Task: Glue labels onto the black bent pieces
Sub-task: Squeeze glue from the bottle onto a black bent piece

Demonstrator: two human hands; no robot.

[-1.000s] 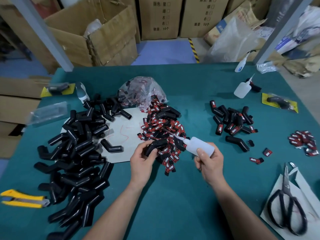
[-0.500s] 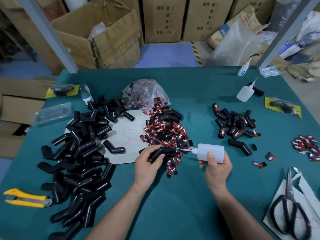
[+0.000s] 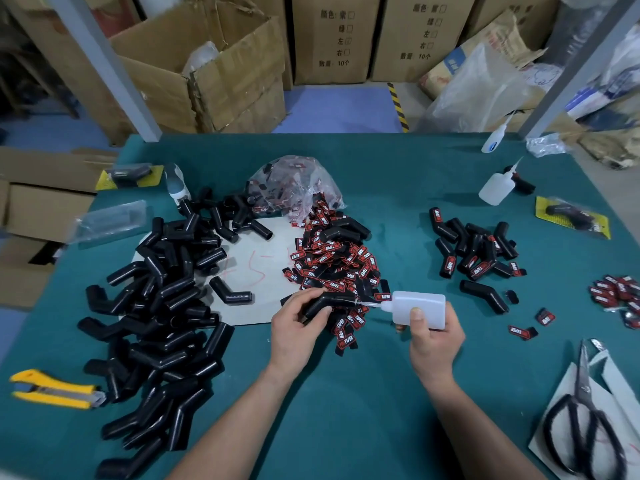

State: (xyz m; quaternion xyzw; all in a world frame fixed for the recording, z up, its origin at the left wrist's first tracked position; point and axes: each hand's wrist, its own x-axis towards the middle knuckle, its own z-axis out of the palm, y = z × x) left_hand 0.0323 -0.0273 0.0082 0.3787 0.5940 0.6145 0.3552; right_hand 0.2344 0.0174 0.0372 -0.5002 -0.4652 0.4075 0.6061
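Note:
My left hand (image 3: 296,332) grips a black bent piece (image 3: 329,302) over the near edge of the heap of red-and-black labels (image 3: 332,261). My right hand (image 3: 433,341) holds a white glue bottle (image 3: 420,309) lying sideways, its thin nozzle touching the right end of that piece. A big pile of bare black bent pieces (image 3: 162,299) covers the left of the green table (image 3: 346,410). A smaller group of labelled pieces (image 3: 474,252) lies at the right.
Scissors (image 3: 585,424) lie on white paper at the near right, a yellow utility knife (image 3: 55,393) at the near left. A clear bag of labels (image 3: 298,183), two more glue bottles (image 3: 495,188) and loose labels (image 3: 620,296) sit further out. Cardboard boxes stand behind.
My right hand has tipped the glue bottle from slanted to level and brought its nozzle onto the piece. My left hand has turned the piece so it lies more level.

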